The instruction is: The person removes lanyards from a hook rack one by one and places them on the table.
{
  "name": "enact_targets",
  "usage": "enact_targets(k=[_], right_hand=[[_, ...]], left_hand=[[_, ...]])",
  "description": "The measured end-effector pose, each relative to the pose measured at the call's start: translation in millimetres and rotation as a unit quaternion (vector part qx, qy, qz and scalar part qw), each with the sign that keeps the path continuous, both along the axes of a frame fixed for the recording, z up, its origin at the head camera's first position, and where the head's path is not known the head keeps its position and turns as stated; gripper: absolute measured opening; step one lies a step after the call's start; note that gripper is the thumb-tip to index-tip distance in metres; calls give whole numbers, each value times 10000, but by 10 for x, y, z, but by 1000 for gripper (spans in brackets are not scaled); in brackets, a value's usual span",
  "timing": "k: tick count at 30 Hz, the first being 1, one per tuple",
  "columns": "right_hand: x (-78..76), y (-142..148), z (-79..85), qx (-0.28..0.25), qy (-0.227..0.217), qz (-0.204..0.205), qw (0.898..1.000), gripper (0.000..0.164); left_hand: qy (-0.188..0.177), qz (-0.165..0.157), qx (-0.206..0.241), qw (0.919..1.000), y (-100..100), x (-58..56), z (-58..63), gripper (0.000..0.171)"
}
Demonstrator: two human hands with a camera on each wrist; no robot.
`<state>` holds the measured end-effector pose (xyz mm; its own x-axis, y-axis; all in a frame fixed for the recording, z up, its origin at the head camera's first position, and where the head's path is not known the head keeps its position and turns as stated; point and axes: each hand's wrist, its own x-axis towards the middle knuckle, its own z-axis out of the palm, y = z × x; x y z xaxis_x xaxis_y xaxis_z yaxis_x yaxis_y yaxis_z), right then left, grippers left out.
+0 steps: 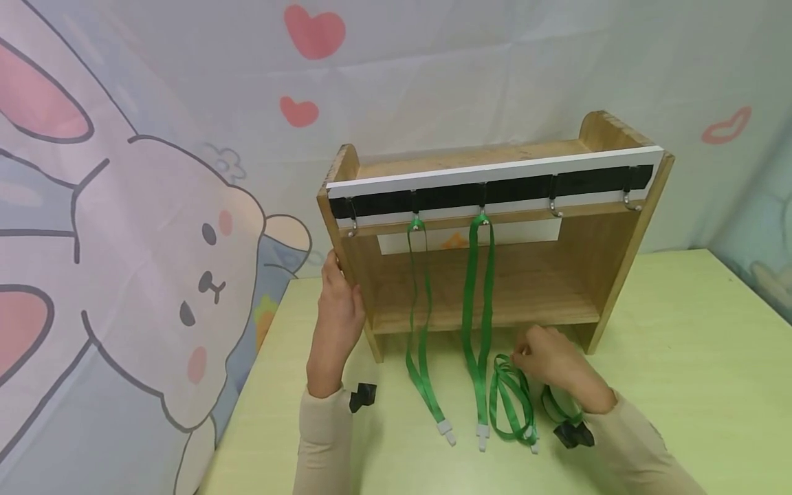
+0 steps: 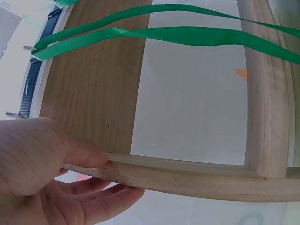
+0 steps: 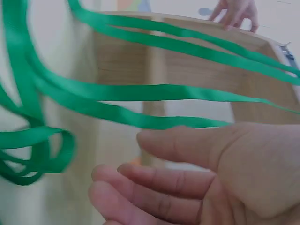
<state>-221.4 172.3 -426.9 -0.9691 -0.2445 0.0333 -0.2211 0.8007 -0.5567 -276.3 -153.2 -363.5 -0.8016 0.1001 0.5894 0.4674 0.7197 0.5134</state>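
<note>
My left hand (image 1: 340, 306) holds the left side panel of a small wooden shelf (image 1: 489, 285), thumb inside and fingers outside, as the left wrist view shows. Two green lanyards (image 1: 478, 295) hang from hooks on the shelf's front strip, their white clips lying on the table. My right hand (image 1: 551, 357) hovers just above a coiled green lanyard (image 1: 510, 405) in front of the shelf. In the right wrist view its fingers (image 3: 159, 178) are loosely bent, with a gap to the thumb and nothing between. Another green lanyard (image 1: 557, 409) lies partly hidden under the right wrist.
A white strip with a black band (image 1: 520, 187) crosses the shelf's top front and carries several metal hooks (image 1: 555, 206). The shelf stands on a light green table (image 1: 687, 357). Behind hangs a cloth backdrop (image 1: 470, 89) with a cartoon rabbit and hearts.
</note>
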Motion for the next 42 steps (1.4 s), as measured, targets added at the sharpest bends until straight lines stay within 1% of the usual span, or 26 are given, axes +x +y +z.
enact_targets(k=[4,6,8,12,17,20,22,24,27,29,30,33,36,42], right_hand=[[32,-26,154,46,333,239,9991,12],[57,-51,238,25,602,335,9976,11],[86,-85,322,-59,901,322,9954,11],[130,-146,474,-353,1559,260,9868,12],[149,-207,603,-562,2316,136,9711,8],[133,-249,646,-723,2851,-37,9558,5],[106,-285,661,-872,3315,-149,9393,5],[68,-326,667,-1088,3740,-304,9205,6],[8,-389,678,-1376,4229,-662,8932,14],[-27,-429,686,-1525,4334,-979,8828,21],[-41,-449,691,-1563,4337,-1133,8801,25],[-84,-500,711,-1571,4254,-1488,8788,36],[-119,-545,734,-1616,4162,-1598,8804,40],[-163,-647,791,-1822,4221,-1560,8743,33]], left_hand=[[-73,-8,11,10000,-2,-4,-5,64],[-72,-2,10,10000,-3,-3,-7,64],[-48,10,9,10000,-3,-2,-3,64],[-59,49,-10,10000,1,1,5,63],[-76,61,8,10000,6,5,4,63],[-37,43,25,10000,5,8,-5,63],[-14,22,42,10000,5,11,-6,63],[28,11,22,10000,3,14,-6,63],[86,23,-20,10000,3,11,1,63],[105,37,-60,9999,0,8,-5,63],[106,40,-80,9999,-1,6,-6,63],[85,57,-102,9999,0,-1,-9,63],[45,78,-99,9999,-2,-2,-15,63],[4,35,-36,10000,-6,15,2,63]])
